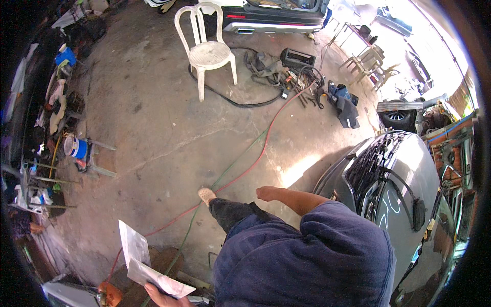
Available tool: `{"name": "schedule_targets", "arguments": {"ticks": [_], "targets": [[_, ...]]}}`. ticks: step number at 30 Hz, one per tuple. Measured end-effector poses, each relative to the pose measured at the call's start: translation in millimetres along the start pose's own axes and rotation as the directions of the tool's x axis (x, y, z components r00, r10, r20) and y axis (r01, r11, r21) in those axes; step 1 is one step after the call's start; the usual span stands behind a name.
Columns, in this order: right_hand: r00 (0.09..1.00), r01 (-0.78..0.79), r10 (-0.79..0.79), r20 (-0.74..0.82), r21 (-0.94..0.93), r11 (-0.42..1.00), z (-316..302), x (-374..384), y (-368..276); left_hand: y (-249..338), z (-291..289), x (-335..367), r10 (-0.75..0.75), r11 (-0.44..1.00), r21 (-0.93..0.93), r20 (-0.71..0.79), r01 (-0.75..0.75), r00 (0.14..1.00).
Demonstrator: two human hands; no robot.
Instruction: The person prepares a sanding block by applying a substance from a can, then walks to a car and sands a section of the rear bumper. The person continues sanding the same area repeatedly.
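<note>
At the bottom left, my left hand [166, 297] grips a pale grey-white sheet [156, 277] by its edge. A second flat pale panel [134, 244] rises from it at an angle; whether the two are one folded sheet or separate pieces, I cannot tell. My right hand [265, 193] is out in front of my body, above the concrete floor, with its fingers curled closed. Nothing shows in it. Below and left of it, my foot in a beige clog [206, 194] is beside a red hose [240, 176] and a green hose [230, 166].
A white plastic chair [209, 53] stands ahead, near a parked car's rear bumper [271, 25]. Tools [304, 84] and a black cable [240, 105] lie right of it. A dark grey car front [394, 179] is close on my right. A blue-and-white bucket [76, 147] sits left.
</note>
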State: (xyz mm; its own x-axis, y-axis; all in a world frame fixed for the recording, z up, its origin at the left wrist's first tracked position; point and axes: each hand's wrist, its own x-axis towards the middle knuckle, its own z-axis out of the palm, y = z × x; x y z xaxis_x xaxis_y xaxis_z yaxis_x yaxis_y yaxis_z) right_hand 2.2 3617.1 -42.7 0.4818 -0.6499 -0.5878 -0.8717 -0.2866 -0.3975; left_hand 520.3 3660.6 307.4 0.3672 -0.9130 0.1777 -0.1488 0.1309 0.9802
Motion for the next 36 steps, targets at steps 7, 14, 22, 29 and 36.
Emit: {"name": "schedule_targets", "arguments": {"ticks": [7, 14, 22, 29, 36], "targets": [[0.934, -0.344, 0.306, 0.183, 0.241, 0.907, 32, -16, 13, -1, -5, 12, -0.442, 0.823, -0.436, -0.090, 0.364, 0.892], [0.928, -0.373, 0.333, 0.168, 0.354, 0.858, 83, -41, 29, 12, 58, 19, -0.366, 0.900, -0.285, -0.080, 0.331, 0.927], [0.925, -0.360, 0.377, 0.043, 0.417, 0.835, 81, -69, 30, 46, 112, 30, -0.519, 0.783, -0.386, 0.026, 0.488, 0.854], [0.948, -0.292, 0.315, -0.043, 0.274, 0.916, 69, -94, 55, 20, 126, 28, -0.584, 0.676, -0.465, 0.136, 0.572, 0.801], [0.984, -0.149, 0.156, -0.091, 0.076, 0.986, 116, -117, 131, 38, 149, 34, -0.516, 0.731, -0.443, 0.139, 0.519, 0.845]]}}
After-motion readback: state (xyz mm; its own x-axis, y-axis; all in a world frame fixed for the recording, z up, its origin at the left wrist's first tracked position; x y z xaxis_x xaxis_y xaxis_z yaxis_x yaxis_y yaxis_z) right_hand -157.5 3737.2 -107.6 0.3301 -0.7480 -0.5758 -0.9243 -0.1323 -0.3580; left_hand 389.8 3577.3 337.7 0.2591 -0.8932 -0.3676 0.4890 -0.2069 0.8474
